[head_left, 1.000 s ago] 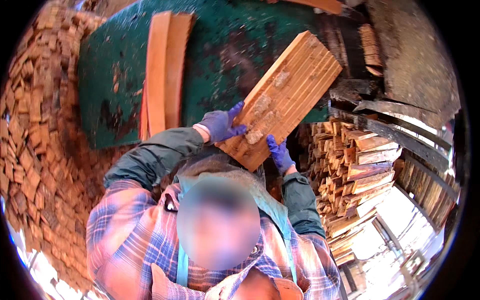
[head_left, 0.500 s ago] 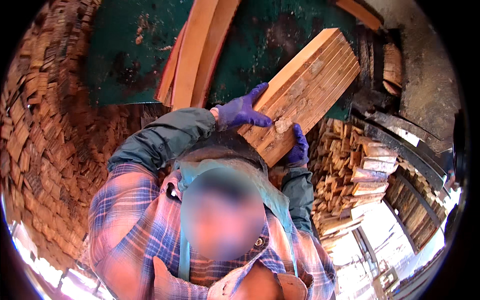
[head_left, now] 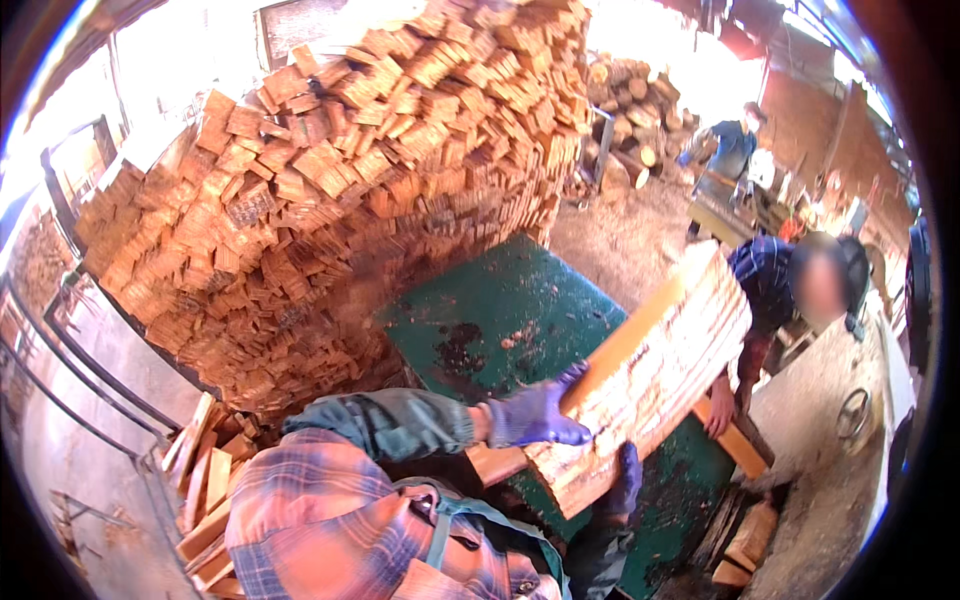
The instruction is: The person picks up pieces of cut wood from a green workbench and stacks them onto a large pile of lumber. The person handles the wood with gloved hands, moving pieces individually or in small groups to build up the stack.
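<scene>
My left hand [head_left: 541, 413], in a purple glove, grips the near left side of a thick stack of wooden boards [head_left: 655, 370], its thumb and fingers spread across it. Gloved in the same purple, my right hand [head_left: 624, 484] holds the stack's near right end, with its fingers partly hidden. The stack slants away to the right, above a green tabletop [head_left: 505, 310]. Beneath my left hand, the end of another piece of wood [head_left: 496, 463] shows.
Across on the right, a co-worker's hand [head_left: 719, 410] touches a wooden piece [head_left: 735, 442]. A tall pile of split wood [head_left: 400, 200] rises at the left and back. Metal rails [head_left: 90, 375] stand at far left. Another person [head_left: 730, 150] and logs [head_left: 635, 110] are farther back.
The view has swung up, bringing the woodpile and co-workers into sight. Both my hands still hold the stack of boards, now lower in the picture.
</scene>
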{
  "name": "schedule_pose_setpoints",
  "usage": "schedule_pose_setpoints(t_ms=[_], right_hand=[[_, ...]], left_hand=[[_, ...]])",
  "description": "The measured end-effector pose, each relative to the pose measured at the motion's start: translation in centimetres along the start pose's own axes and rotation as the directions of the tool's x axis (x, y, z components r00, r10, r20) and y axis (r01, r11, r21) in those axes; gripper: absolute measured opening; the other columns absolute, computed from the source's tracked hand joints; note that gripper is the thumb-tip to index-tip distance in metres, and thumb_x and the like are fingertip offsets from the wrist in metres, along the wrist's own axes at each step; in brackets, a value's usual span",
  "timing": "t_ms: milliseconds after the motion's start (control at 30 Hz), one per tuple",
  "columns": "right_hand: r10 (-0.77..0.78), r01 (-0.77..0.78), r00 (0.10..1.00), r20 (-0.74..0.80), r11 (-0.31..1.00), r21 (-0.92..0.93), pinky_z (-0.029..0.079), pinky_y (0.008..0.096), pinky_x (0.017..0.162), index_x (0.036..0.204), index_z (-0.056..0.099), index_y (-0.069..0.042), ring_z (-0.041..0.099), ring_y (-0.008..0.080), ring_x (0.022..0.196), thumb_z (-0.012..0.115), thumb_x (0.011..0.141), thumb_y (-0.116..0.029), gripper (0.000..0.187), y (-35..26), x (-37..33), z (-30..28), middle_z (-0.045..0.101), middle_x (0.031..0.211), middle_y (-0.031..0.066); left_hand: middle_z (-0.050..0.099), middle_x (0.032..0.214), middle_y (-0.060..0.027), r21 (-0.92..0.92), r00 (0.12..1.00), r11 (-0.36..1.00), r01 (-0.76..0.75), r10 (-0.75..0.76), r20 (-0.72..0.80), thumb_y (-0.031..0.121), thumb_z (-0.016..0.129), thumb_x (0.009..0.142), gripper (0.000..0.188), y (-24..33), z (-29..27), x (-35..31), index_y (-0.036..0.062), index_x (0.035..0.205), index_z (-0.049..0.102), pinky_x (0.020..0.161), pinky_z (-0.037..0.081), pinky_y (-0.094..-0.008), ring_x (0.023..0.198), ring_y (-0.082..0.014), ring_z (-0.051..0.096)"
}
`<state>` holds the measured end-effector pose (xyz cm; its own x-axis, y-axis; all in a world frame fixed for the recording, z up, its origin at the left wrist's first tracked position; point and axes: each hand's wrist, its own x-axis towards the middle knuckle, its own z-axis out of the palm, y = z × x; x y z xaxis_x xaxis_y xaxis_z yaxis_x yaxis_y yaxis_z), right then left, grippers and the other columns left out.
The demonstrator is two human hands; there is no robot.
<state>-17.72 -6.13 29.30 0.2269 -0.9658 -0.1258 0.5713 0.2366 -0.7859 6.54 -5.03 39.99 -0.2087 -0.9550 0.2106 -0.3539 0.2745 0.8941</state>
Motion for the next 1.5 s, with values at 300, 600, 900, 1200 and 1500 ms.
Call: schedule_pose_setpoints(t_ms=[300, 600, 900, 1200, 1500], right_hand=[[-0.288, 0.624, 0.675, 0.679, 0.714, -0.317, 0.043, 0.0364, 0.105, 0.133, 0.053, 0.002, 0.055, 0.0226, 0.122, 0.051, 0.098, -0.020, 0.041, -12.6, 18.3, 32.7, 0.058, 0.133, 0.0134], [-0.242, 0.666, 0.517, 0.821, 0.717, -0.208, 0.049, 0.0425, 0.100, 0.143, 0.044, -0.009, 0.052, 0.0252, 0.124, 0.062, 0.090, -0.055, 0.073, -16.9, 22.7, 63.2, 0.052, 0.136, 0.0148], [0.192, 0.210, 0.834, 0.518, 0.757, -0.619, 0.051, 0.0307, 0.094, 0.129, 0.058, -0.001, 0.062, 0.0157, 0.106, 0.064, 0.096, -0.020, 0.038, 2.3, 16.8, 29.1, 0.065, 0.118, 0.0084], [-0.176, 0.160, 0.937, -0.301, 0.984, -0.078, 0.049, 0.0488, 0.092, 0.111, 0.062, -0.010, 0.063, 0.0309, 0.101, 0.053, 0.097, -0.032, 0.028, 12.2, -0.5, -13.3, 0.067, 0.106, 0.0138], [0.102, 0.282, 0.249, -0.963, 0.944, 0.173, 0.034, 0.0522, 0.110, 0.147, 0.041, -0.014, 0.031, 0.0404, 0.141, 0.063, 0.090, -0.052, 0.072, -5.5, -11.3, -43.1, 0.024, 0.158, 0.0179]], left_hand=[[0.040, 0.149, -0.0159, -0.512, 0.825, 0.717, -0.474, 0.157, -0.544, 0.009, 0.075, 0.084, 0.090, 9.7, -23.2, -1.2, 0.0019, 0.154, 0.018, 0.105, 0.046, -0.0401, 0.132, -0.0255, 0.046], [0.038, 0.145, -0.0312, -0.549, 0.826, 0.646, -0.530, 0.246, -0.507, 0.066, 0.055, 0.086, 0.093, 9.0, -58.2, 10.7, 0.0076, 0.152, 0.026, 0.096, 0.052, -0.0468, 0.125, -0.0419, 0.051], [0.063, 0.121, -0.0176, -0.687, 0.964, 0.676, 0.267, -0.198, 0.180, 0.038, 0.041, 0.103, 0.046, -12.8, -27.5, 18.0, 0.0036, 0.130, 0.054, 0.092, 0.053, -0.0426, 0.107, -0.0288, 0.063], [0.069, 0.113, -0.0115, -0.331, 0.651, 0.594, 0.733, -0.470, 0.596, 0.036, 0.056, 0.096, 0.043, -22.6, 1.2, 17.5, 0.0112, 0.131, 0.056, 0.081, 0.054, -0.0393, 0.092, -0.0260, 0.067], [0.069, 0.107, -0.0120, -0.033, 0.339, 0.510, 0.860, -0.520, 0.784, 0.029, 0.057, 0.098, 0.038, -17.4, 28.9, 17.2, 0.0097, 0.131, 0.054, 0.072, 0.055, -0.0341, 0.088, -0.0224, 0.068]])
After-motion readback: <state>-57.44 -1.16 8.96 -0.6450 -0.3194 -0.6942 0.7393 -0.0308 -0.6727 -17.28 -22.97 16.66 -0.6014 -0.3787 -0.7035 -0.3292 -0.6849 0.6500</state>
